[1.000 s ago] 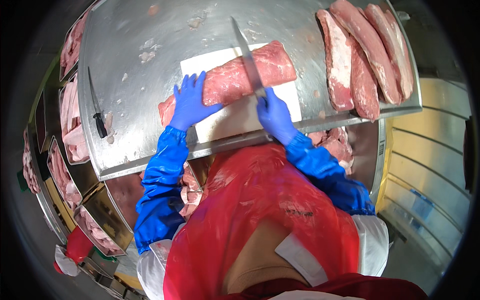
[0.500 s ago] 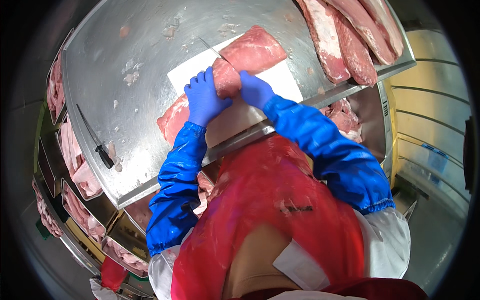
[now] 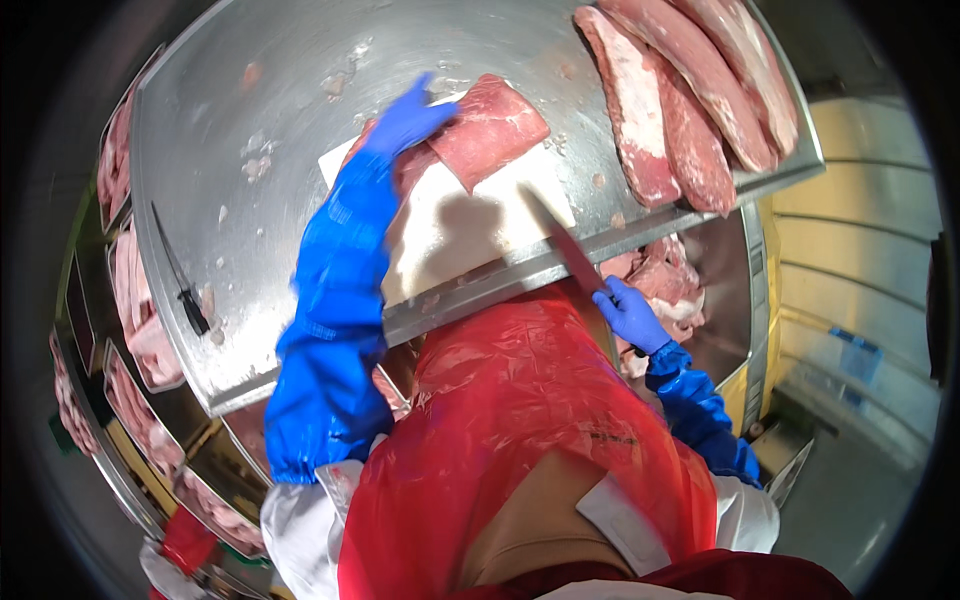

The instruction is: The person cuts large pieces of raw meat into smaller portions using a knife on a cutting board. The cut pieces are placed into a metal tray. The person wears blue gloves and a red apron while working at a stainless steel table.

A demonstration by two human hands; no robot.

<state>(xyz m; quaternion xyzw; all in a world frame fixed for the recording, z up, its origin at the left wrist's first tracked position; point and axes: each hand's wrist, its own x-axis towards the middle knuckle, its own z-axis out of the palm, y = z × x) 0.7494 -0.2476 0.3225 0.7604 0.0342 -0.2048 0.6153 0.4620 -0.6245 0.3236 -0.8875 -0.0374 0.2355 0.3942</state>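
Observation:
My right hand [image 3: 632,315], gloved in purple-blue, grips a long knife [image 3: 572,252] beside the table's near edge. The blade points up and left over the edge, and its lower part looks reddish. My left hand [image 3: 408,120] reaches over the far part of the white cutting board [image 3: 440,245] with its fingers stretched out, slightly blurred. It is over or against the pieces of raw meat; I cannot tell whether it presses on them. A broad pink piece of meat [image 3: 492,130] lies right of this hand. More meat is partly hidden under the hand and sleeve.
Several long meat strips [image 3: 665,120] lie at the table's far right. A second knife [image 3: 180,270] with a black handle rests at the left on the metal table [image 3: 260,80]. Trays of meat [image 3: 140,310] stand beyond the left edge. A metal bin [image 3: 715,270] holding meat sits below the right edge.
My right hand has drawn back toward me, to the lower right, with the knife. My left hand has moved farther away across the meat, its fingers now stretched out.

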